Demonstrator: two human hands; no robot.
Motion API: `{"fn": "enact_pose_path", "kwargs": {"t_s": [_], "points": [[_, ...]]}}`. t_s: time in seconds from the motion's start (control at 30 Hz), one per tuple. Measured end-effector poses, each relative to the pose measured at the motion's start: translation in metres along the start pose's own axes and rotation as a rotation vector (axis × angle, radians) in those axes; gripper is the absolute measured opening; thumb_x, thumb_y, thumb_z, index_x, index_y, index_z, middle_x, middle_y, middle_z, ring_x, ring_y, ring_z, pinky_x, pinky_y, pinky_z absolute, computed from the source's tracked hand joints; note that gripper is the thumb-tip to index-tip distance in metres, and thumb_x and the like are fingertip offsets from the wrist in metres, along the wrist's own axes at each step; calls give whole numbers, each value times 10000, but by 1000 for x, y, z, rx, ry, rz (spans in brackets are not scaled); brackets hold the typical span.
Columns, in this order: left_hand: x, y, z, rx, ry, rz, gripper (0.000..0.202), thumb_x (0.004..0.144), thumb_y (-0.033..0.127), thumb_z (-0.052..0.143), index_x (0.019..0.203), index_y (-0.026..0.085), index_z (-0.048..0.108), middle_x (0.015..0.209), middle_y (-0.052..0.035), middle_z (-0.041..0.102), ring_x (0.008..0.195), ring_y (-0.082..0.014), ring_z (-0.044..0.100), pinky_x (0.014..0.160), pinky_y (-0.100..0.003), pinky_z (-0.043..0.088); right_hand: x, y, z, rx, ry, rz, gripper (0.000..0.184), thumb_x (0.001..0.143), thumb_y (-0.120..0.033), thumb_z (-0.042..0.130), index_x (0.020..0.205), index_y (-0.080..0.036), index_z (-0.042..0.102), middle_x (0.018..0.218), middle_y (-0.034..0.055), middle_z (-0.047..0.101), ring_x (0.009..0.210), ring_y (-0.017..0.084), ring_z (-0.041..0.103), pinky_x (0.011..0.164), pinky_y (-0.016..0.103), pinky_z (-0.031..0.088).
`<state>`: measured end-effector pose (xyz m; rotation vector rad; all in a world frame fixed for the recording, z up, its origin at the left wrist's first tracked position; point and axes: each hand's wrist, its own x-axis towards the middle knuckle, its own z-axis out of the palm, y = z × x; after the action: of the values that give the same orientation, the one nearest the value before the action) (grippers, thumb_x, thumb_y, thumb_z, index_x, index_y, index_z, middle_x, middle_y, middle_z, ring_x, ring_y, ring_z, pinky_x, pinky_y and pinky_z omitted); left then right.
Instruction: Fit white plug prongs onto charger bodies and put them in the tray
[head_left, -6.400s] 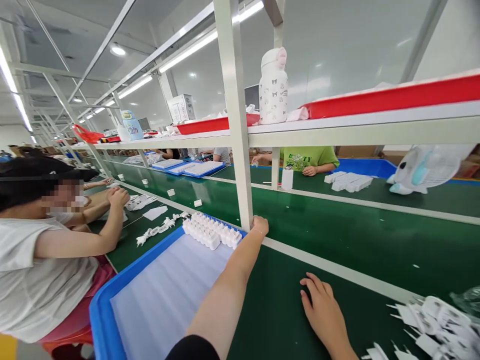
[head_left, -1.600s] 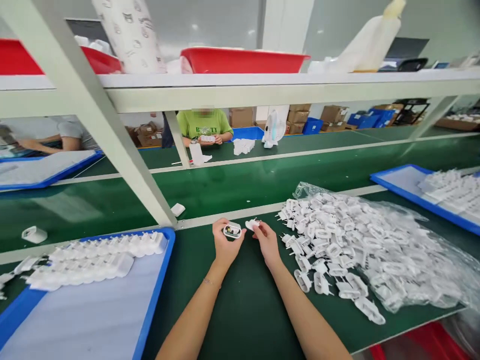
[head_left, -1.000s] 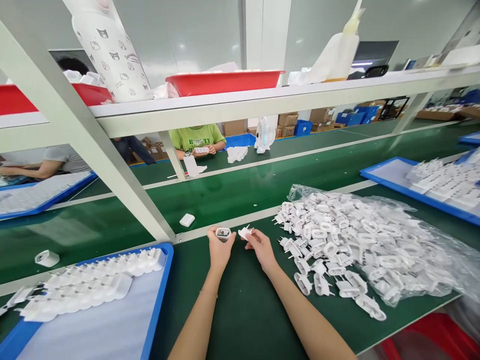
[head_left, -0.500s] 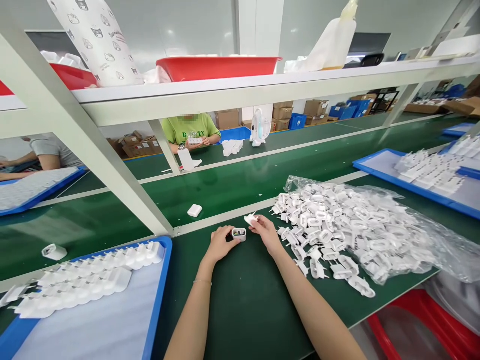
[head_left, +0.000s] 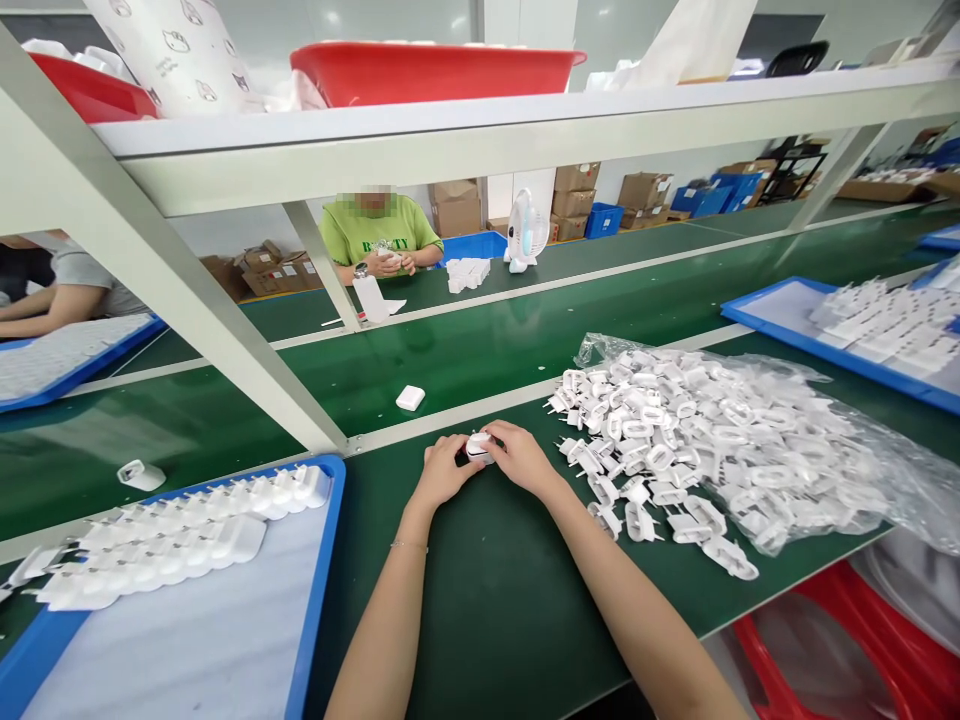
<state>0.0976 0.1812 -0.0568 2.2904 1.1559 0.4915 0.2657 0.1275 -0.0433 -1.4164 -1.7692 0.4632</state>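
Note:
Over the green table, my left hand (head_left: pixel 441 474) is closed on a small white charger housing (head_left: pixel 481 459). My right hand (head_left: pixel 523 458) grips a white plug cover (head_left: pixel 477 441) with its fingertips. The cover sits against the open top of the housing, and a dark line shows between the two parts. Fingers partly hide both pieces. To the right of my hands spreads a heap of loose white plug covers (head_left: pixel 660 430), partly on a clear plastic bag (head_left: pixel 885 485).
A blue tray (head_left: pixel 319 570) at left holds rows of white chargers (head_left: pixel 180 530); another blue tray (head_left: pixel 780 320) stands at right. White blocks lie on the green conveyor (head_left: pixel 517 350) beyond. A shelf post (head_left: pixel 225 330) slants down at left. A co-worker in green (head_left: pixel 379 235) sits opposite.
My right hand has moved left and brought the plug cover onto the housing, whose open inside showed before. Loose white pieces on the conveyor have shifted right. The view has tilted slightly down.

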Motion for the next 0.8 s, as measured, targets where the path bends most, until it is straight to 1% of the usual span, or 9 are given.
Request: {"fn": "enact_pose_path", "kwargs": {"t_s": [0.13,0.3,0.37,0.47,0.53,0.6,0.67,0.73,0.8], "points": [[1,0,1,-5,-8,9,258,778,360,606,1012,259,564,992,3,620,943,-224,502,839,-373,313,0,-2,-3,-20,-30,-8,151,884,-188,474,948,-204,610,975,46,626,860,165,573,754,259,423],[0,-1,0,-38,7,5,246,771,358,612,987,246,577,979,-9,619,934,-231,503,862,-403,319,0,-4,-7,-86,-51,-28,145,893,-199,473,947,-193,607,968,47,621,848,160,568,728,245,405],[-1,-2,-3,-150,3,31,247,771,347,608,990,237,576,968,-13,616,926,-223,514,865,-390,343,0,-2,-7,-117,-68,11,127,887,-244,503,938,-204,612,965,31,621,782,144,568,675,233,391],[-1,-4,-7,-441,-29,76,234,820,343,544,1018,219,556,1000,-26,606,891,-187,545,817,-327,408,-2,3,-7,-135,-91,82,130,875,-322,536,917,-231,619,933,2,627,714,129,561,602,223,356],[1,-5,-7,-523,-39,78,206,838,339,520,992,207,555,983,-27,605,830,-161,554,765,-292,433,-2,6,-5,-133,-89,123,138,874,-346,535,919,-248,620,910,-7,631,718,132,564,583,221,341],[3,-5,-5,-485,-28,71,174,827,331,536,939,199,560,950,-20,607,799,-148,548,751,-279,439,-4,5,-2,-134,-68,154,143,875,-357,526,932,-262,617,904,-9,636,732,141,568,575,223,339],[1,-3,-2,-428,7,71,158,829,321,530,921,194,550,926,-17,604,807,-147,546,763,-280,445,-8,1,2,-145,-36,155,154,885,-350,498,947,-266,611,911,0,640,762,157,573,588,230,358],[-4,3,0,-372,57,70,164,838,294,506,963,192,538,921,-21,599,818,-150,546,774,-287,453,-14,-4,7,-144,4,124,182,888,-315,466,993,-252,600,942,26,641,836,185,577,649,254,405],[-11,10,2,-297,85,87,208,846,252,477,1038,192,527,947,-34,595,815,-150,548,762,-287,461,-20,-8,10,-99,36,92,249,862,-270,461,1077,-227,577,989,60,637,921,218,571,748,312,446]]}}
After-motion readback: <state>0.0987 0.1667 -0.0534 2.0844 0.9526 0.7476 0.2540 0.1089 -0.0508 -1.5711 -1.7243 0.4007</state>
